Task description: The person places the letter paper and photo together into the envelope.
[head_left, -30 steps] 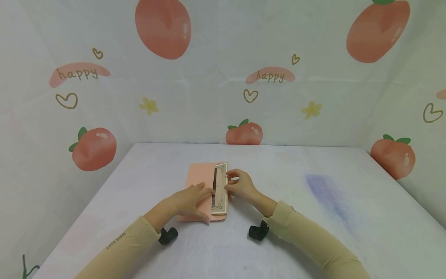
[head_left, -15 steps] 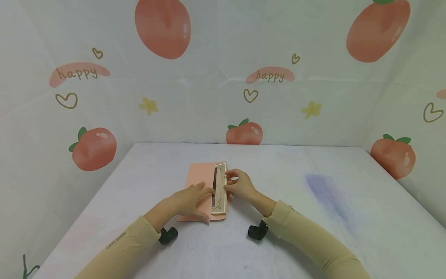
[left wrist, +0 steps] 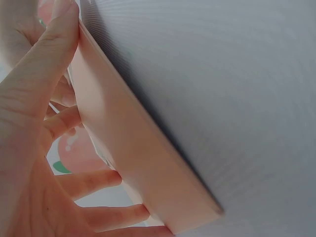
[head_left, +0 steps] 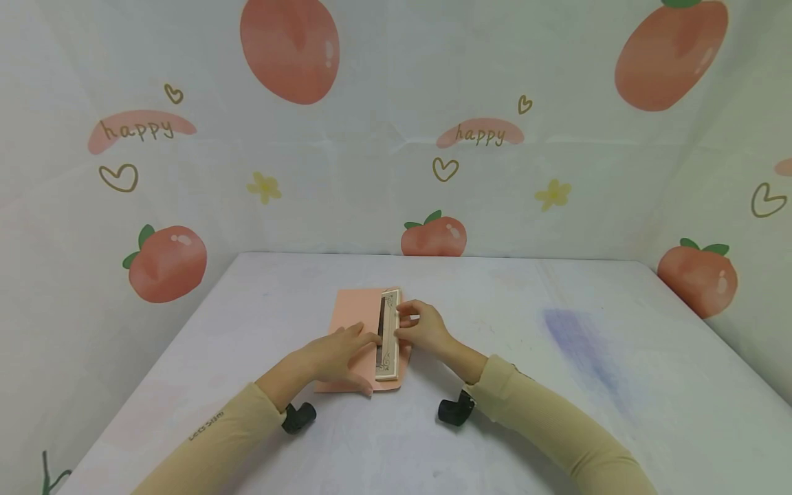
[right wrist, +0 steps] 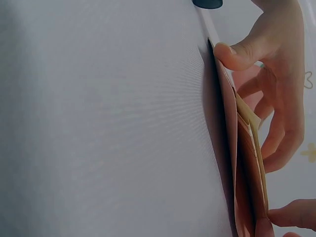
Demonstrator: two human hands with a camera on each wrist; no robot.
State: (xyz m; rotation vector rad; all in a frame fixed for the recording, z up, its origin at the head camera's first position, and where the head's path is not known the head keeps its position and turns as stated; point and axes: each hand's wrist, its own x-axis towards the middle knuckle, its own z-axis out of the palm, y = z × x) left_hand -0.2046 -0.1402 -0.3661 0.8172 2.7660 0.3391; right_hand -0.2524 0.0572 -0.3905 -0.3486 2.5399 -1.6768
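Observation:
A pink envelope [head_left: 359, 307] lies on the table, its opening towards the right. Partly inside it is a cream card [head_left: 388, 337] with an ornate dark border; the envelope covers its left part. Spread across the envelope, my left hand [head_left: 340, 354] presses it with fairly straight fingers, the thumb by the near edge and the index fingertip at the opening. My right hand [head_left: 428, 330] pinches the card's right edge with its fingertips. In the right wrist view, the envelope's layers [right wrist: 229, 128] gape and the card's edge [right wrist: 265, 173] sticks out between them.
The white table [head_left: 495, 440] carries a bluish smudge at the right. Black wrist-camera mounts [head_left: 299, 418] hang under both cuffs. Behind the table rises a white cloth [head_left: 371, 172] printed with peaches, hearts and flowers.
My right hand and the card have shifted slightly left, the card a little deeper into the envelope. More of the pink flap shows right of the card. The left hand stays put.

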